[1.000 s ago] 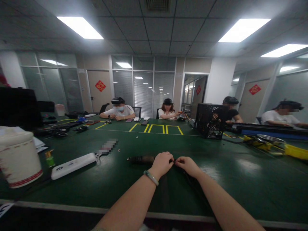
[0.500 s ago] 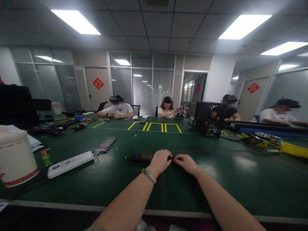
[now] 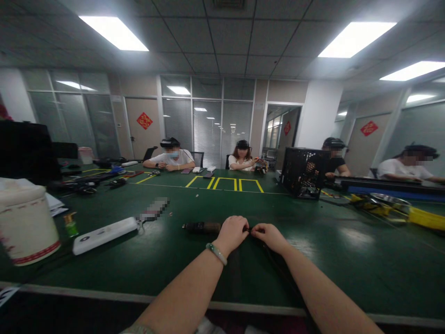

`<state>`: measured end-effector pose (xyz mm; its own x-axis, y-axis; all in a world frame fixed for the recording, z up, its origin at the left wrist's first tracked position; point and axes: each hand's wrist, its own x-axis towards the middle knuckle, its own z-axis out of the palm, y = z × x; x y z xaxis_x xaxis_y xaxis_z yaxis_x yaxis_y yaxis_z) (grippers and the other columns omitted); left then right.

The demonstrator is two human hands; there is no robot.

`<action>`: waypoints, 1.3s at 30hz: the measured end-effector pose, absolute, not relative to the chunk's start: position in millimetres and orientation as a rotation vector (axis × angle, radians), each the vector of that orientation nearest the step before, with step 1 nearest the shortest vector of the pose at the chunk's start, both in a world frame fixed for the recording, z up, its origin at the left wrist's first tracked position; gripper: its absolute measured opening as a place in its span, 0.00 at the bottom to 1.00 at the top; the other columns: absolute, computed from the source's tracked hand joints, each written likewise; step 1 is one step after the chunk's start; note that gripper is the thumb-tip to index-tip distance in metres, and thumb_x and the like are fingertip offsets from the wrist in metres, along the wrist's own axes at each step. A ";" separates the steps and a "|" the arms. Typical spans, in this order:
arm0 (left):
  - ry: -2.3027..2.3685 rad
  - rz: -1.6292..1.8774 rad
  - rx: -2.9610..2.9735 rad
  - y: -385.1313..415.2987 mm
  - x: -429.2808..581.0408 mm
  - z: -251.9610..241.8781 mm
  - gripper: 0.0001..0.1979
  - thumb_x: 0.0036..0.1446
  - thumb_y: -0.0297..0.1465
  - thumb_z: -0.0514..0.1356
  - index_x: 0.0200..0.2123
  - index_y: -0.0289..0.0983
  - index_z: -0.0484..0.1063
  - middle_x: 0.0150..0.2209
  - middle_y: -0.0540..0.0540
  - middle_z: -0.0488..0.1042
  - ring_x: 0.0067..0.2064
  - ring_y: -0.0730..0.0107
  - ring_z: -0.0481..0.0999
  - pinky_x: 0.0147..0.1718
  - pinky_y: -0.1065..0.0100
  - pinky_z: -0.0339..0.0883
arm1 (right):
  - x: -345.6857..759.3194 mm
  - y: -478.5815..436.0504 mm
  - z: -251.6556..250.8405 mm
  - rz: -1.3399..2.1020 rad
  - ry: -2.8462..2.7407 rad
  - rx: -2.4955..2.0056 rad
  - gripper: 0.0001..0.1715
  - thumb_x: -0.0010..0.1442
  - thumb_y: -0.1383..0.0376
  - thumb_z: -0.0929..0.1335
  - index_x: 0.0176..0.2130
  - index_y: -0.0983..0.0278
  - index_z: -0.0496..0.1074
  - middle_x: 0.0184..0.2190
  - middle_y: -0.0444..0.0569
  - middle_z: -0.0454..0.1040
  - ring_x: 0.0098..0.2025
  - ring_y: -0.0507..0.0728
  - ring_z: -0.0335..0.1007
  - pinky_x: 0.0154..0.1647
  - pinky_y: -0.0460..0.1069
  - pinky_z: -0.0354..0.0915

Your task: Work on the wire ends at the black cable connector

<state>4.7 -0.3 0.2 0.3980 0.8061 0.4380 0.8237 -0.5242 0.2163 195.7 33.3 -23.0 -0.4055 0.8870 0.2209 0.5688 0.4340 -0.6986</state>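
Note:
A dark electric screwdriver (image 3: 201, 227) lies along the green table with its metal tip to the left. My left hand (image 3: 234, 232), with a pale bangle at the wrist, is closed over its rear end and hides that part. Just right of it, my right hand (image 3: 269, 235) pinches the small dark end of a cable where it meets the tool's rear. Whether that end is inside the socket is hidden by the fingers. The dark cable (image 3: 278, 264) runs from beneath the right hand toward the table's near edge.
At left stand a white canister (image 3: 29, 227), a small green bottle (image 3: 71, 226) and a white power strip (image 3: 106, 235). A black computer case (image 3: 301, 174) is at back right, near yellow tools (image 3: 427, 218). Several people sit across the green table (image 3: 167, 273).
The view has shifted slightly, so things at the left appear a little further right. Both hands keep their grip at the screwdriver's rear end, with hardly any movement.

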 end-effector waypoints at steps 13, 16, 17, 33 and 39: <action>-1.600 -0.701 -2.631 -1.3 5.4 2.5 0.05 0.56 0.32 0.56 0.37 0.40 0.68 0.39 0.48 0.71 0.43 0.66 0.69 0.42 0.66 0.61 | 196.3 33.0 -23.6 0.752 -2.098 -1.222 0.14 0.54 0.57 0.67 0.34 0.64 0.77 0.30 0.46 0.77 0.33 0.55 0.70 0.33 0.46 0.61; -1.584 -0.719 -2.636 -3.4 5.7 4.0 0.05 0.56 0.32 0.57 0.37 0.40 0.68 0.39 0.48 0.70 0.43 0.66 0.69 0.41 0.66 0.61 | 196.2 32.3 -22.9 0.742 -2.107 -1.213 0.14 0.54 0.57 0.67 0.34 0.64 0.77 0.30 0.45 0.77 0.33 0.55 0.70 0.34 0.46 0.61; -1.587 -0.719 -2.638 -3.8 5.8 4.4 0.05 0.56 0.32 0.57 0.37 0.40 0.68 0.38 0.49 0.70 0.43 0.66 0.69 0.41 0.66 0.61 | 196.2 32.3 -22.9 0.739 -2.111 -1.212 0.13 0.54 0.58 0.67 0.34 0.63 0.77 0.30 0.45 0.77 0.32 0.55 0.70 0.34 0.46 0.61; -1.548 -0.700 -2.637 -3.4 3.8 4.5 0.06 0.55 0.32 0.57 0.37 0.40 0.71 0.39 0.47 0.72 0.42 0.66 0.70 0.44 0.66 0.61 | 196.4 33.1 -24.4 0.733 -2.106 -1.223 0.15 0.54 0.56 0.67 0.33 0.65 0.76 0.30 0.46 0.77 0.33 0.55 0.70 0.34 0.46 0.62; -1.566 -0.726 -2.644 -0.1 2.5 2.2 0.07 0.56 0.32 0.56 0.37 0.41 0.72 0.40 0.48 0.73 0.43 0.66 0.70 0.44 0.66 0.62 | 197.8 34.8 -24.0 0.767 -2.119 -1.209 0.15 0.54 0.56 0.67 0.35 0.64 0.77 0.30 0.46 0.77 0.33 0.55 0.70 0.34 0.47 0.62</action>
